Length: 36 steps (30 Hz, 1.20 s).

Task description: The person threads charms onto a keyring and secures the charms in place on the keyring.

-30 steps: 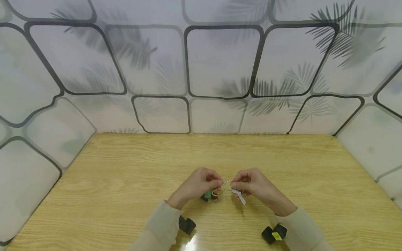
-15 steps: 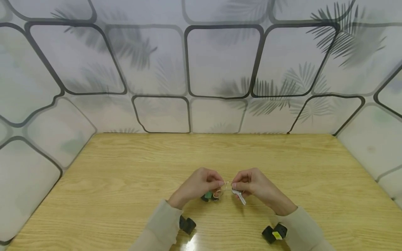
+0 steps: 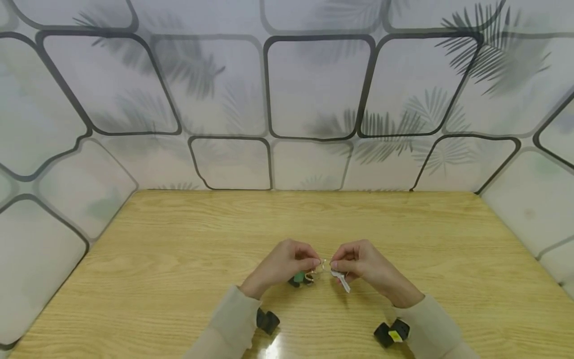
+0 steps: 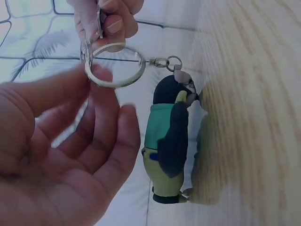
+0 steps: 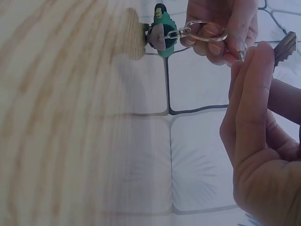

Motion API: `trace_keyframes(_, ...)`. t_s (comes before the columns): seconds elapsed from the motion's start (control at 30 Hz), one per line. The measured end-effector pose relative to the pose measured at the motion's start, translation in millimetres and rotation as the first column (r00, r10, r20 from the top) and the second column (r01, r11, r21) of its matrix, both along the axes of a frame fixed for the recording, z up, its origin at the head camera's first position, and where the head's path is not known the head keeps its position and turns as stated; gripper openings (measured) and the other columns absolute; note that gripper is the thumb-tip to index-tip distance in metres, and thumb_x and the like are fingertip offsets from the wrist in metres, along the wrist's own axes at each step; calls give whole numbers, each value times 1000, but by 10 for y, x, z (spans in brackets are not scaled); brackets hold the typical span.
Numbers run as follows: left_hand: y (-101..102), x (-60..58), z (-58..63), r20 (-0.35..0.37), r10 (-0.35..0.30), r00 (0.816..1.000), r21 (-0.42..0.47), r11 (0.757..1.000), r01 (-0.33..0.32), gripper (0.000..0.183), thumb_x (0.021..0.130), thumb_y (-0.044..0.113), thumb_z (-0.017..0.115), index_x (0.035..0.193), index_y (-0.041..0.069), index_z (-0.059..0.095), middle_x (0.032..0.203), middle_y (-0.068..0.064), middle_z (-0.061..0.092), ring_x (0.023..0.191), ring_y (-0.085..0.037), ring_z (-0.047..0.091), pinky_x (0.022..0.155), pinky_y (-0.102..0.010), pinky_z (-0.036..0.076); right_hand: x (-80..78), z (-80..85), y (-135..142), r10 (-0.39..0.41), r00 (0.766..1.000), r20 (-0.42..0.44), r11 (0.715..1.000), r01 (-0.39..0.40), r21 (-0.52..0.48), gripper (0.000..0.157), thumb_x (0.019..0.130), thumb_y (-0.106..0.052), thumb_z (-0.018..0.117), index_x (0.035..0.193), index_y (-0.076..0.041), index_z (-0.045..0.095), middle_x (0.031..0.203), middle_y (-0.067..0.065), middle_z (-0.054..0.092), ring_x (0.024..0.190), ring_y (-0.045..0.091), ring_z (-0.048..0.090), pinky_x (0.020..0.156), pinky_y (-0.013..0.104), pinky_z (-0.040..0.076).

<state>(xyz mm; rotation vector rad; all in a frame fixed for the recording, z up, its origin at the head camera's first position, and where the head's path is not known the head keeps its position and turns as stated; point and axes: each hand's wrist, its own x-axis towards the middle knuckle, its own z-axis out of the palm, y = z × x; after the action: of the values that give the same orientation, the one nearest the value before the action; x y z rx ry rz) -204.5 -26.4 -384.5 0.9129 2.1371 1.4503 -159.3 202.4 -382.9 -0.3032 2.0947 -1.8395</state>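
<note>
My left hand (image 3: 287,262) pinches a small metal ring between thumb and fingertips, just left of my right hand (image 3: 365,264). From it hangs a larger key ring (image 4: 115,84), linked by a swivel clasp (image 4: 157,62) to a small figurine (image 4: 160,132) with a green top, dark arm and khaki bottom. The figurine hangs close to the tabletop; the frames do not settle whether it touches. My right hand pinches a silver key (image 3: 343,282), its toothed blade (image 5: 285,47) sticking out past the fingers. Fingertips partly hide where key and small ring meet.
Both hands work over a wood-grain table (image 3: 215,234). Patterned pale walls (image 3: 314,89) with dark outlines and leaf prints enclose its back and sides. Black wrist-worn blocks (image 3: 268,323) sit below each forearm, one of the right ones (image 3: 392,334) bearing a yellow tag.
The rings between the hands have turned and look narrower. The figurine and large ring have shifted slightly under the left hand. Both hands keep nearly the same place and grip.
</note>
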Motion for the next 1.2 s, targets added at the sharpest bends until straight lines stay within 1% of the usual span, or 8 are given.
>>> trace_keyframes(0.13, 5, 6, -3, -10, 36, 999, 2, 999, -36, 14, 100, 0, 60, 104, -9, 71, 79, -9, 70, 69, -9, 62, 62, -22, 52, 0, 9, -7, -5, 1000, 4, 1000, 5, 1, 16, 98, 2, 62, 99, 18, 62, 83, 11, 71, 69, 19, 69, 62, 28, 58)
trace_keyframes(0.3, -4, 8, 14, 44, -22, 999, -3, 1000, 22, 17, 101, -1, 58, 110, -6, 71, 71, -1, 63, 64, -11, 56, 54, -21, 40, 0, 10, 0, -5, 1000, 7, 1000, 5, 8, 16, 98, 2, 62, 98, 18, 62, 82, 12, 71, 69, 18, 68, 61, 27, 58)
trace_keyframes(0.4, -6, 6, 18, 46, -43, 998, 4, 999, 43, 16, 102, 4, 60, 107, -5, 71, 71, 1, 63, 62, -10, 56, 55, -22, 42, 0, 12, 2, -4, 1000, 9, 1000, 4, 8, 17, 98, 1, 62, 99, 18, 62, 82, 13, 71, 69, 18, 68, 61, 27, 58)
trace_keyframes(0.57, 15, 7, -4, 11, -10, 1000, 12, 1000, 10, 13, 101, 0, 58, 101, -7, 69, 70, -1, 65, 61, -10, 60, 56, -23, 48, 2, 15, -1, -5, 1000, 0, 1000, 5, 12, 17, 98, 1, 62, 99, 18, 62, 83, 14, 71, 69, 19, 69, 61, 28, 58)
trace_keyframes(0.7, 20, 7, -8, 48, -18, 999, 26, 1000, 17, 15, 100, -4, 55, 107, -8, 68, 69, -4, 65, 60, -11, 59, 57, -23, 49, 0, 18, -6, -4, 1000, -1, 1000, 4, 12, 17, 98, 0, 62, 99, 18, 62, 83, 13, 71, 70, 19, 68, 61, 28, 58)
trace_keyframes(0.83, 15, 4, -1, 65, -32, 997, 31, 999, 30, 15, 101, -1, 58, 108, -6, 70, 68, -3, 64, 59, -10, 58, 56, -23, 47, -2, 22, -8, -6, 1000, 1, 1000, 6, 8, 17, 98, 0, 63, 99, 17, 63, 82, 12, 70, 69, 19, 68, 61, 28, 58)
trace_keyframes(1.03, 28, 16, 7, 9, 38, 999, 7, 999, -38, 12, 101, 1, 60, 99, -5, 69, 66, 0, 64, 57, -11, 59, 51, -20, 43, -1, 27, -12, -6, 1000, 1, 1000, 6, 11, 16, 98, 0, 63, 99, 17, 63, 83, 14, 71, 70, 18, 68, 62, 28, 58)
trace_keyframes(1.2, 49, 24, 3, 24, 99, 995, 24, 995, -99, 10, 101, -1, 58, 99, -9, 65, 67, -3, 66, 56, -9, 60, 52, -23, 48, -3, 41, -31, -20, 1000, -10, 999, 20, 25, 15, 98, 1, 63, 98, 16, 63, 83, 10, 71, 71, 17, 68, 62, 27, 58)
